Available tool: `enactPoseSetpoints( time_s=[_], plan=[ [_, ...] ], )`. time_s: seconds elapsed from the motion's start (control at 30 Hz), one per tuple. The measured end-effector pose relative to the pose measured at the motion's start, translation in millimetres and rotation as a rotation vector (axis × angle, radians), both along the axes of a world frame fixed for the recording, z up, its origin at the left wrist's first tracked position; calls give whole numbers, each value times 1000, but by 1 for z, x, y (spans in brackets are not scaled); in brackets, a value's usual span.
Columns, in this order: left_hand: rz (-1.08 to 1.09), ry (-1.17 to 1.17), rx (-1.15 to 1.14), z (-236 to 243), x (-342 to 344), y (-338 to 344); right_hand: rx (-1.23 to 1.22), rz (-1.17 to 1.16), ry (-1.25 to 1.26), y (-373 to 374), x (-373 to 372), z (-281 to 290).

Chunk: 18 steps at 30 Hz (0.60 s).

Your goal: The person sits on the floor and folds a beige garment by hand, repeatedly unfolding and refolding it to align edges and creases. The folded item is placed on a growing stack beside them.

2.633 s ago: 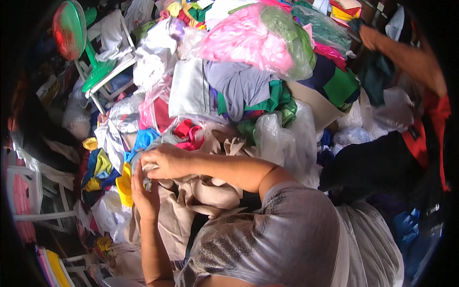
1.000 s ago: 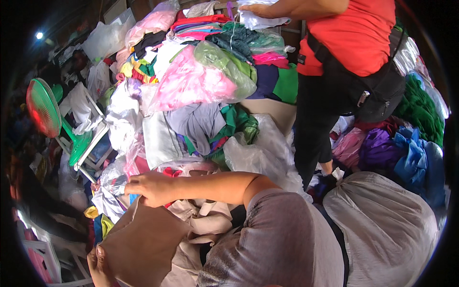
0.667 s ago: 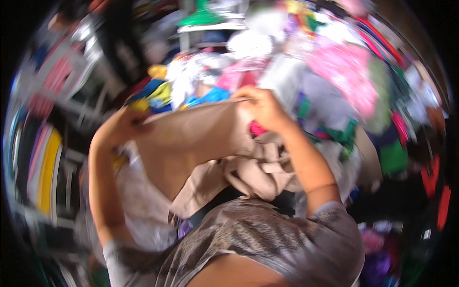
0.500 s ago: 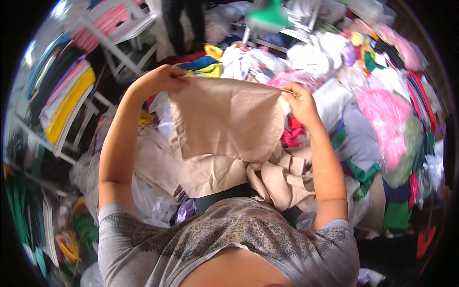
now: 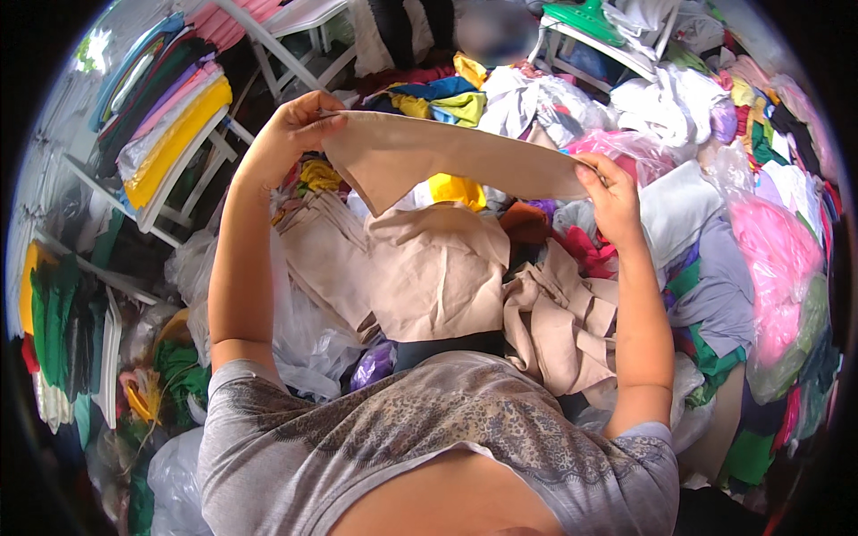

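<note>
Beige cloth (image 5: 456,156) stretched between two hands.
I see the left hand (image 5: 308,125) and right hand (image 5: 609,192) pinching opposite ends, above crumpled beige fabric (image 5: 438,268). I judge it light, floppy, best gripped by its corners; its long axis runs left to right, dipping rightward, a loose corner pointing downward near the left.

A green base (image 5: 585,20) stands on a white chair (image 5: 601,50) near white cloth (image 5: 666,109).
</note>
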<state>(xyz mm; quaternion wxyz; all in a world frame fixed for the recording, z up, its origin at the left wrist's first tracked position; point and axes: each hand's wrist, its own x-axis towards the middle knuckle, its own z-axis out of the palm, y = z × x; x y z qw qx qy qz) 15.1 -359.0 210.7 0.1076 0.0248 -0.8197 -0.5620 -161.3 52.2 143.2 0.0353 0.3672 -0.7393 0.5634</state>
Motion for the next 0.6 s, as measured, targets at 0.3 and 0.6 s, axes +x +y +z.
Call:
enactPoseSetpoints(
  time_s=[0.3, 0.6],
  plan=[
    [99, 170, 330, 12, 67, 17, -328, 167, -383, -1, 25, 33],
    [310, 58, 267, -43, 64, 3, -347, 255, -612, -36, -10, -5]
  ],
)
